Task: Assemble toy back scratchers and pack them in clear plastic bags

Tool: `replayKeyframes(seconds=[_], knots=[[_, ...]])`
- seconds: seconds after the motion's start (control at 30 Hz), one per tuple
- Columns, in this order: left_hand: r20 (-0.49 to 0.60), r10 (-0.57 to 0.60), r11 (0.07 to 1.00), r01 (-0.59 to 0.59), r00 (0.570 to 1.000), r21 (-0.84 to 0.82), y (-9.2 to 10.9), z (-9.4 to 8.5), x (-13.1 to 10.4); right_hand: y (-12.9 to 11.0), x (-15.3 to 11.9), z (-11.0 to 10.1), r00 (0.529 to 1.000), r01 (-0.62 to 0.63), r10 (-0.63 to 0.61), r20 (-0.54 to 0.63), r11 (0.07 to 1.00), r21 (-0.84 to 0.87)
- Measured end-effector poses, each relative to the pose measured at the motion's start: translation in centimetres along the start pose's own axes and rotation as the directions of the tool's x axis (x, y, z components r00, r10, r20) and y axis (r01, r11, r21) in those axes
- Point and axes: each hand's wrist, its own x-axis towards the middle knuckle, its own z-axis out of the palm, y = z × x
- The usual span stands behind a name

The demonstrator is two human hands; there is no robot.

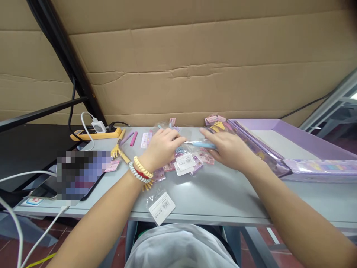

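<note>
at mid-bench [223, 193], both hands pinch a light, stiff, slippery blue pen [201, 144]: left hand [163, 146] at its left end, right hand [230, 149] on the barrel.

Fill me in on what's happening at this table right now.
A person sits at a grey table with both hands over a scatter of small clear packets. The left hand and the right hand hold the two ends of a light blue pen above the labelled packets. A purple tray lies to the right, a yellow power strip at the far left, and another packet sits near the table's front edge.
</note>
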Motion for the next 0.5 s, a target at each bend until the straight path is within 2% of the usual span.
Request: replayKeyframes(seconds=[0.07, 0.13, 0.17, 0.23, 0.3, 0.37, 0.43, 0.5], knots=[[-0.061, -0.033, 0.999, 0.033, 0.998, 0.001, 0.1, 0.0, 0.0, 0.2, -0.2, 0.2, 0.993, -0.067, 0.065, 0.094, 0.998, 0.014], [-0.144, -0.145, 0.989, 0.145, 0.979, -0.014, -0.5, -0.4, -0.1, 0.6, -0.1, 0.0, 0.967, -0.23, 0.23, 0.113, 0.973, -0.014], [-0.175, -0.221, 0.975, 0.221, 0.959, -0.021, -1.0, -0.7, -0.2, 1.0, -0.1, -0.2, 0.937, -0.332, 0.333, 0.108, 0.943, -0.03], [-0.192, -0.369, 0.929, 0.369, 0.91, -0.037, -2.3, -1.5, -0.4, 1.8, 0.1, -0.8, 0.836, -0.538, 0.54, 0.103, 0.842, -0.051], [-0.156, -0.497, 0.867, 0.496, 0.854, -0.045, -3.9, -2.4, -0.7, 2.8, 0.1, -1.4, 0.708, -0.695, 0.697, 0.113, 0.716, -0.061], [-0.087, -0.642, 0.765, 0.644, 0.762, -0.011, -5.5, -3.4, -1.3, 3.8, -0.1, -1.5, 0.606, -0.78, 0.781, 0.15, 0.621, -0.079], [0.011, -0.794, 0.604, 0.787, 0.608, 0.125, -7.1, -4.3, -2.0, 4.6, -0.4, -1.2, 0.564, -0.799, 0.799, 0.207, 0.592, -0.108], [0.095, -0.897, 0.44, 0.857, 0.431, 0.269, -8.5, -4.9, -2.9, 5.1, -0.7, -0.6, 0.555, -0.783, 0.781, 0.285, 0.607, -0.135]])
